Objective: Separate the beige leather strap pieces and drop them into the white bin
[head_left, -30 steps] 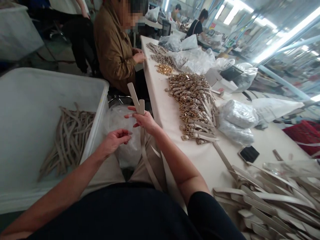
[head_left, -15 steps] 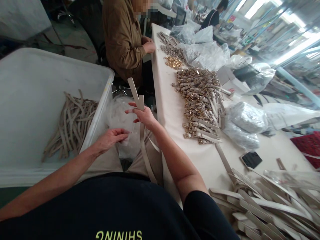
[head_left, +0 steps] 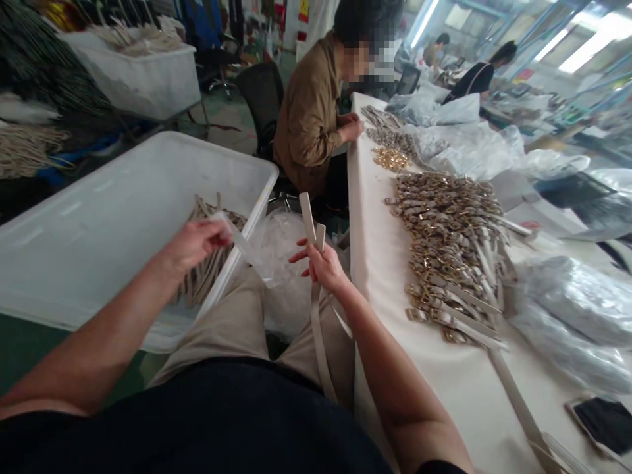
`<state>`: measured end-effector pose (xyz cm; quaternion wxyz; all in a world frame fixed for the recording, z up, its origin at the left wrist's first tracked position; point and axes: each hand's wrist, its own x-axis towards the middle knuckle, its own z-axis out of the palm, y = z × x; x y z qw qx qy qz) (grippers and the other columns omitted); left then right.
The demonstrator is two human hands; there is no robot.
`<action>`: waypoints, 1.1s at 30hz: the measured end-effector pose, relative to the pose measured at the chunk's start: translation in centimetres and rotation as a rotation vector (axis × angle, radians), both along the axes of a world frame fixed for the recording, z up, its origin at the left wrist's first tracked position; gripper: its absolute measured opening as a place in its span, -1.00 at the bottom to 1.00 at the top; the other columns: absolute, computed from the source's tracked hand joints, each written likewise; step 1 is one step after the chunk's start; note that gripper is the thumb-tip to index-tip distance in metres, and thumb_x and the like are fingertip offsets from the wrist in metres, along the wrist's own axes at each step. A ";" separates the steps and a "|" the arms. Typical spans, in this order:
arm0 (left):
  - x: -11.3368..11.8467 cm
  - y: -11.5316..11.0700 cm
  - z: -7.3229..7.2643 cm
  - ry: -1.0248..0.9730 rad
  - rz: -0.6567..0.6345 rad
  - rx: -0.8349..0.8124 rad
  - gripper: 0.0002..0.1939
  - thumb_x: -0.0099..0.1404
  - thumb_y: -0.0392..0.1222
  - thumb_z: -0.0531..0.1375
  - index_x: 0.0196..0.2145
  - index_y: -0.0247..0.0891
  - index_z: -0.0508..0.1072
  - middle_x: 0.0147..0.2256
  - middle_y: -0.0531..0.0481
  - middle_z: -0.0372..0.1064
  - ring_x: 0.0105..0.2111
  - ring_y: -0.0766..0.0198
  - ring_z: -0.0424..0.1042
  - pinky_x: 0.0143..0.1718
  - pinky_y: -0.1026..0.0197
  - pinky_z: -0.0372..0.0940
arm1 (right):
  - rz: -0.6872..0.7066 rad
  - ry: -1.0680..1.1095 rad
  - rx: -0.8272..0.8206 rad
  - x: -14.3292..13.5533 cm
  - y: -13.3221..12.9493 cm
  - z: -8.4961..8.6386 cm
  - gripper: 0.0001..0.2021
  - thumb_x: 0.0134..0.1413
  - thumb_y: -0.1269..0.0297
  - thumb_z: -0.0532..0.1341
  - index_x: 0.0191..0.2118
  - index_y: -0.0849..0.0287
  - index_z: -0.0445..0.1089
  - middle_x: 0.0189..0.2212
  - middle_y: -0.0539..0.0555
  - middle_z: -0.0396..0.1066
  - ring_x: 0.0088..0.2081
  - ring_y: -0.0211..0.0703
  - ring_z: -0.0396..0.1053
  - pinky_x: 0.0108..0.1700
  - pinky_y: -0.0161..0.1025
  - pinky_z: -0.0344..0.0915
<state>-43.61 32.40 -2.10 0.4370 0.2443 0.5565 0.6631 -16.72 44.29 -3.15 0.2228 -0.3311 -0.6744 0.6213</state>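
Observation:
My right hand point(head_left: 323, 266) is closed around pale beige straps point(head_left: 307, 217) above my lap. Two strap ends stick up past the fingers, and a long length hangs over my thigh. My left hand point(head_left: 207, 240), slightly blurred, is at the near side of the white bin, pinching a thin translucent plastic strip point(head_left: 249, 253). The strip slants down from the fingers towards a crumpled clear plastic bag point(head_left: 286, 243) between my knees. Behind my left hand, more beige straps point(head_left: 195, 280) lie heaped in the bin point(head_left: 99, 197).
On the table point(head_left: 382, 263) to the right lies a large pile of buckled straps point(head_left: 444, 243), with small gold metal pieces point(head_left: 390, 158) beyond. A dark phone-like object point(head_left: 600, 421) sits at lower right. A co-worker in a brown jacket point(head_left: 309, 112) sits ahead at the table.
My left hand has moved up and away from my right, towards the bin, and a translucent strip now shows in it. My right hand still holds the straps. The view has shifted left.

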 end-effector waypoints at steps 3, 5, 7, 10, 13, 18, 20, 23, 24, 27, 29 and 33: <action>-5.5 -1.1 5.7 0.074 0.367 0.282 -0.62 0.42 -0.40 0.05 -0.58 -0.33 0.32 -0.58 0.20 0.34 -0.50 0.48 0.38 -0.29 0.36 0.35 | 0.187 -0.020 0.035 0.1 -1.3 1.4 -0.47 0.33 -0.18 0.00 -0.20 0.24 0.41 -0.36 0.12 0.56 -0.67 -0.38 0.23 -0.46 -0.30 0.39; -6.0 -1.9 7.4 0.022 0.522 0.374 -0.63 0.43 -0.34 0.11 -0.57 -0.28 0.29 -0.56 0.20 0.35 -0.50 0.47 0.38 -0.31 0.35 0.38 | 0.333 -0.053 0.062 -0.1 -2.5 2.3 -0.42 0.35 -0.19 -0.04 -0.30 0.25 0.43 -0.38 0.12 0.54 -0.62 -0.36 0.31 -0.46 -0.34 0.34; -4.5 -2.4 6.8 -0.138 0.570 0.316 -0.68 0.40 -0.27 0.20 -0.53 -0.26 0.32 -0.55 0.15 0.38 -0.51 0.43 0.39 -0.34 0.33 0.41 | 0.442 -0.106 0.062 -0.6 -3.9 2.9 -0.42 0.38 -0.15 -0.04 -0.36 0.25 0.43 -0.40 0.10 0.53 -0.59 -0.36 0.33 -0.49 -0.38 0.29; -0.5 -2.4 3.3 -0.395 0.502 0.090 -0.70 0.41 -0.23 0.21 -0.51 -0.27 0.36 -0.54 0.05 0.43 -0.49 0.34 0.46 -0.36 0.27 0.45 | 0.500 -0.230 0.066 -1.4 -5.6 2.9 -0.49 0.41 -0.03 -0.02 -0.37 0.24 0.43 -0.41 0.06 0.53 -0.61 -0.38 0.31 -0.50 -0.40 0.25; 3.1 -2.2 -0.1 -0.558 0.417 -0.049 -0.73 0.39 -0.20 0.24 -0.48 -0.29 0.41 -0.48 -0.01 0.49 -0.44 0.29 0.52 -0.36 0.26 0.47 | 0.504 -0.335 0.130 -2.0 -6.4 2.4 -0.55 0.43 0.09 -0.02 -0.36 0.23 0.46 -0.42 0.01 0.53 -0.61 -0.40 0.31 -0.43 -0.40 0.25; 5.2 -1.9 -1.6 -0.688 0.375 -0.101 -0.69 0.45 -0.23 0.15 -0.48 -0.30 0.43 -0.48 0.00 0.49 -0.46 0.32 0.52 -0.38 0.29 0.47 | 0.461 -0.461 0.187 -2.5 -6.3 1.8 -0.59 0.43 0.15 0.00 -0.35 0.22 0.47 -0.47 -0.03 0.53 -0.62 -0.40 0.30 -0.39 -0.38 0.22; 5.2 -1.8 -1.6 -0.696 0.352 -0.091 -0.71 0.44 -0.22 0.17 -0.47 -0.29 0.43 -0.49 0.02 0.48 -0.48 0.32 0.51 -0.39 0.28 0.46 | 0.429 -0.473 0.197 -2.5 -6.2 1.8 -0.63 0.42 0.19 0.01 -0.32 0.21 0.47 -0.44 -0.03 0.54 -0.61 -0.40 0.31 -0.39 -0.38 0.21; 5.1 -1.7 -1.4 -0.704 0.359 -0.059 -0.71 0.44 -0.22 0.17 -0.47 -0.28 0.44 -0.50 0.03 0.48 -0.49 0.32 0.50 -0.38 0.28 0.47 | 0.390 -0.465 0.199 -2.4 -6.1 1.7 -0.66 0.41 0.21 0.02 -0.29 0.21 0.46 -0.41 -0.03 0.56 -0.60 -0.40 0.31 -0.39 -0.38 0.21; 5.1 -1.7 -1.4 -0.707 0.371 -0.048 -0.69 0.45 -0.22 0.16 -0.48 -0.28 0.43 -0.49 0.02 0.48 -0.48 0.33 0.50 -0.37 0.28 0.47 | 0.386 -0.463 0.198 -2.5 -6.1 1.7 -0.66 0.41 0.21 0.01 -0.30 0.21 0.46 -0.42 -0.03 0.56 -0.60 -0.40 0.31 -0.38 -0.38 0.21; 5.1 -1.6 -1.4 -0.714 0.390 -0.033 -0.66 0.48 -0.24 0.10 -0.48 -0.28 0.44 -0.48 0.02 0.49 -0.48 0.34 0.50 -0.38 0.29 0.47 | 0.398 -0.476 0.200 -2.6 -6.1 1.5 -0.65 0.41 0.20 0.01 -0.31 0.21 0.46 -0.41 -0.02 0.56 -0.60 -0.39 0.32 -0.40 -0.37 0.21; 5.1 -1.6 -1.4 -0.719 0.378 -0.044 -0.65 0.50 -0.26 0.06 -0.45 -0.28 0.46 -0.48 0.02 0.49 -0.47 0.34 0.51 -0.39 0.30 0.46 | 0.414 -0.496 0.208 -2.7 -6.1 1.3 -0.64 0.41 0.18 0.02 -0.30 0.21 0.46 -0.41 -0.02 0.56 -0.60 -0.38 0.32 -0.41 -0.37 0.20; 5.4 -1.7 -1.7 -0.707 0.344 -0.055 -0.70 0.46 -0.27 0.12 -0.44 -0.29 0.48 -0.47 0.00 0.51 -0.45 0.32 0.52 -0.36 0.30 0.46 | 0.441 -0.515 0.213 -2.8 -6.1 0.8 -0.62 0.41 0.17 0.01 -0.33 0.21 0.46 -0.44 -0.01 0.55 -0.63 -0.39 0.30 -0.43 -0.37 0.21</action>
